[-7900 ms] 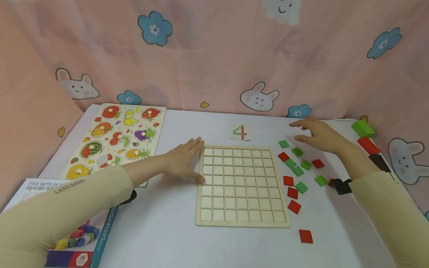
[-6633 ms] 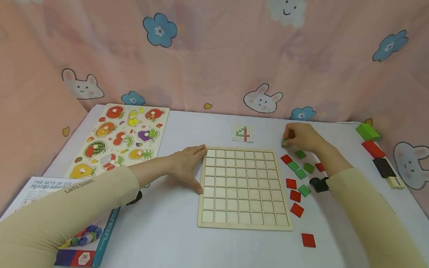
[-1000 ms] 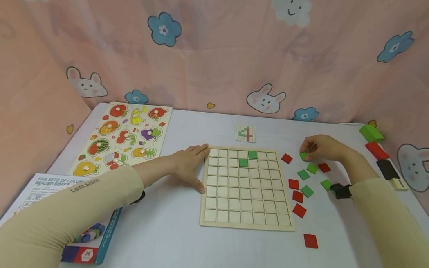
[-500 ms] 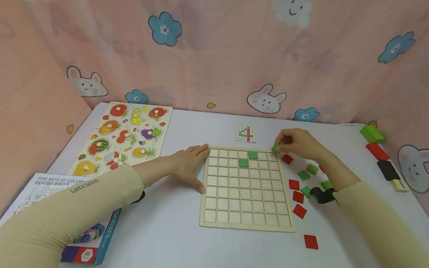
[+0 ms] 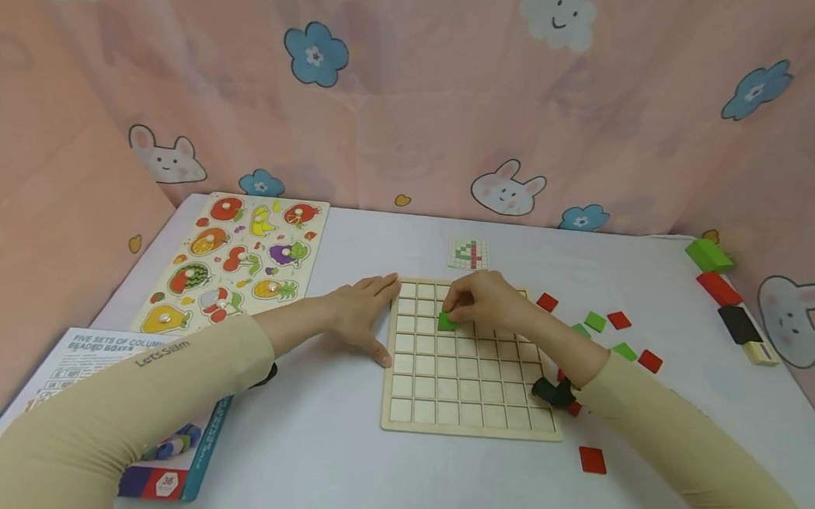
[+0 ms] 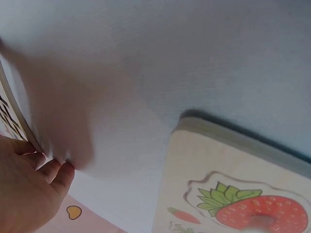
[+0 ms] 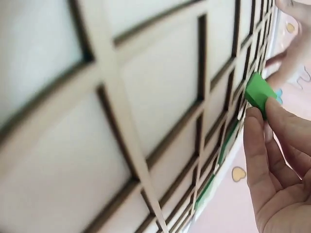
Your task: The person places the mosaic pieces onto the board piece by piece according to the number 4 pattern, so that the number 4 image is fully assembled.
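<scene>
My right hand [image 5: 487, 302] pinches a green square tile [image 5: 447, 321] between thumb and fingers, above the upper left part of the wooden grid board [image 5: 467, 430]. In the right wrist view the green tile [image 7: 260, 93] is tilted, one edge at the grid. Two other green tiles [image 7: 228, 141] lie in cells there; in the head view my right hand hides them. My left hand [image 5: 356, 317] rests with spread fingers against the board's left edge. The left wrist view shows the left hand's fingertips [image 6: 63, 174] at that edge.
Loose red tiles [image 5: 593, 460] and green tiles [image 5: 595, 321] lie right of the board, some behind my right forearm. A small pattern card [image 5: 468, 253] lies beyond it. Left are a fruit puzzle board [image 5: 239, 260] and a book-like box [image 5: 192, 459]; coloured blocks [image 5: 719, 289] line the far right.
Two green tiles have gone into the grid. Since a second ago my right hand has carried another green tile leftward from the loose tiles to the board. My left hand stays at the edge.
</scene>
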Tool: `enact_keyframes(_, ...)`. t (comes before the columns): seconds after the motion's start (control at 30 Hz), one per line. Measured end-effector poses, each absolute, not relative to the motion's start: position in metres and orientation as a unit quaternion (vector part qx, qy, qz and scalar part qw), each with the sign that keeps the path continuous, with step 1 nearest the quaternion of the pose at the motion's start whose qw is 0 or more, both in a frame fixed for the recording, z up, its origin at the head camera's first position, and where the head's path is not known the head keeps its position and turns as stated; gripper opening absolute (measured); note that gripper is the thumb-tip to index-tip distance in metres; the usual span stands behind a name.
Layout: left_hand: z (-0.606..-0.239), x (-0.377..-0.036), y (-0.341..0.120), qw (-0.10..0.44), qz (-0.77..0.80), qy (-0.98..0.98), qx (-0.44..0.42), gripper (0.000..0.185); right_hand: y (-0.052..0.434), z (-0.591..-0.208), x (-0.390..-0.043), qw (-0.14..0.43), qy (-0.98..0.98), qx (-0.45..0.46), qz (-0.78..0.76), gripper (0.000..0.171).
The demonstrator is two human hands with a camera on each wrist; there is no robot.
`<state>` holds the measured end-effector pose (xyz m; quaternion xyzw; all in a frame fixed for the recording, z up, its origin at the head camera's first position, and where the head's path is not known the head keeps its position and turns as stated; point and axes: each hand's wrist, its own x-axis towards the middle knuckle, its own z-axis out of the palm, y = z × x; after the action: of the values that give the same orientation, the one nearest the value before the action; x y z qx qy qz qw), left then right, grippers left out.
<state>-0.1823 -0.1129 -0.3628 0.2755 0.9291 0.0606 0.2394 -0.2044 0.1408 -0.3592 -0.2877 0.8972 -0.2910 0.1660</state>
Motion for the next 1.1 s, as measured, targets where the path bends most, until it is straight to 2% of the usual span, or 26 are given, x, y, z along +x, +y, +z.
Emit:
enact_keyframes(0.33,-0.363,-0.181,-0.114,0.239,0.062,0.93,0.273,0.127,0.134,-0.361,-0.199,0.148,0.905,-0.292,-0.27,0.007)
enact_keyframes(0.53,-0.365,-0.181,-0.114,0.245,0.061,0.93,0.267,0.128,0.148,-0.362,-0.203,0.156,0.901,-0.301,-0.272,0.007)
enact_keyframes(0.67,-0.366,-0.182,-0.113,0.243,0.06,0.93,0.268,0.128,0.179,-0.356,-0.212,0.142,0.909,-0.282,-0.272,0.013)
enact_keyframes(0.9,-0.364,-0.182,-0.112,0.245,0.053,0.93,0.268,0.128,0.262,-0.346,-0.233,0.123,0.944,-0.21,-0.224,0.02)
enact_keyframes(1.1,-0.364,-0.182,-0.111,0.244,0.053,0.93,0.27,0.127,0.319,-0.346,-0.239,0.171,0.947,-0.176,-0.209,0.022)
